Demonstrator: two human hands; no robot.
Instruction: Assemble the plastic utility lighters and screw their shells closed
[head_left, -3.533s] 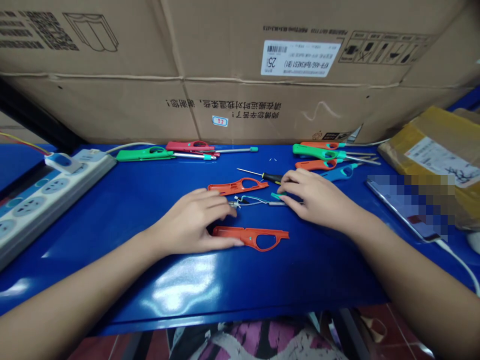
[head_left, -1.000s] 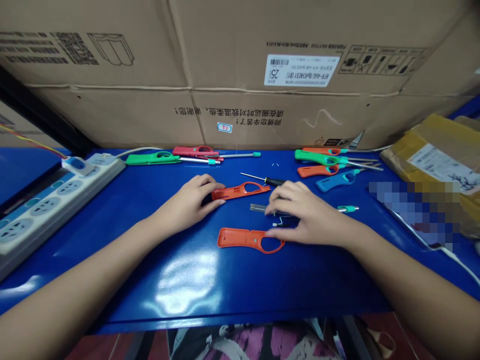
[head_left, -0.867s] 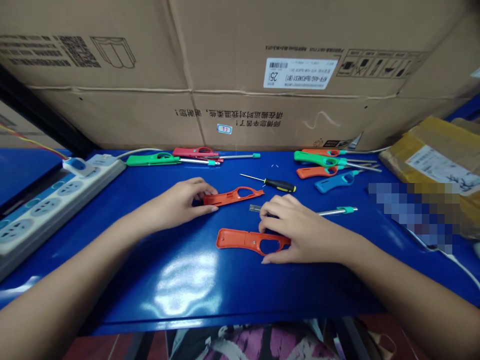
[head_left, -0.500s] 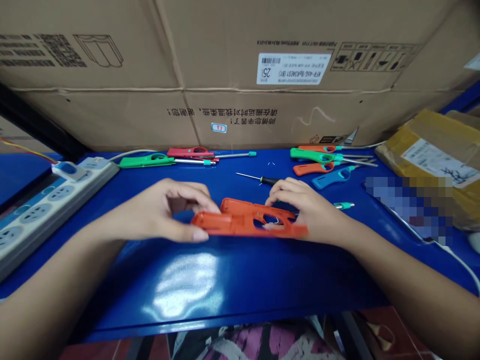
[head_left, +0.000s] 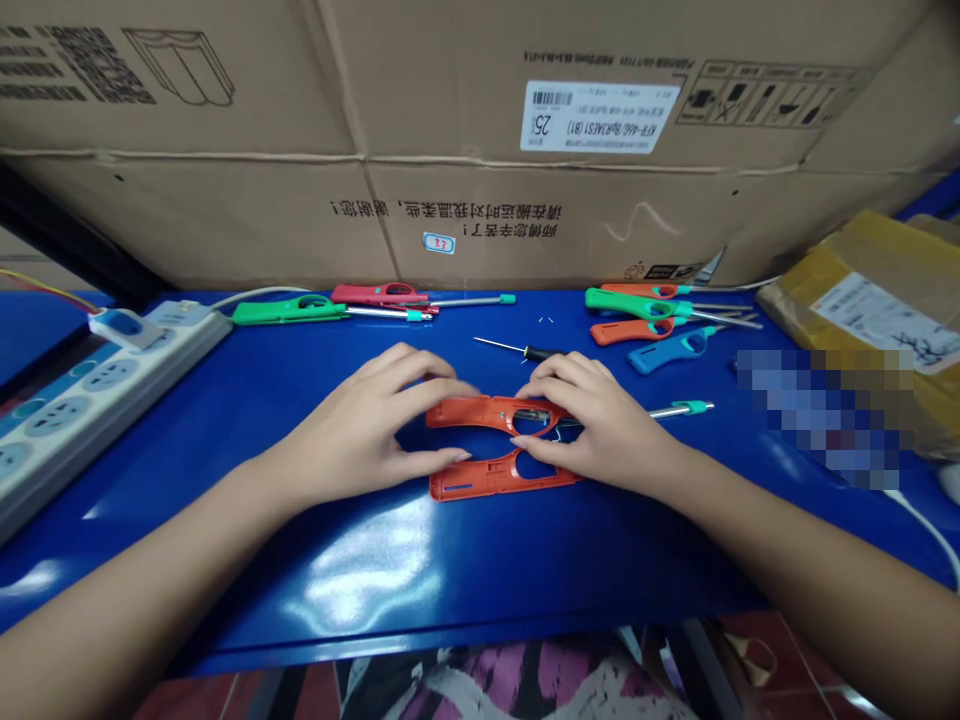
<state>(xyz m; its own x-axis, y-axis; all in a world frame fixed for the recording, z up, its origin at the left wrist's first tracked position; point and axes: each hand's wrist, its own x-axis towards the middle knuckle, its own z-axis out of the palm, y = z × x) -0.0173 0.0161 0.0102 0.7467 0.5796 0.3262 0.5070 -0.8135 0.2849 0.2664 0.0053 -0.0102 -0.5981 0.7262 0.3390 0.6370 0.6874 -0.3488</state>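
On the far left, a long white power strip sits on the shiny blue bench. Behind the bench stands a big brown cardboard box. It has a black square code and a curtain picture. Next come a green plastic lighter and a red plastic lighter, lying near the box.

The left hand is open and curved around the left part of the orange plastic far half-shell. Its thumb is by the orange plastic near half-shell. Both half-shells lie in the middle of the bench, side by side. Above them, a small blue-edged sticker has red numbers, maybe "33". Big Chinese words on the box are upside down.

A black and yellow screwdriver lies behind the right hand. That hand bends over the right ends of both half-shells; I cannot tell if it grips them. The white paper label says "KFR-46G/BpR3AES1 (B1)" and "25", upside down. A silver metal tube with a teal tip pokes out right of that hand. Farther back, green, orange and blue lighters are piled up. Far right is a yellow-taped brown parcel; its label is too small to read.
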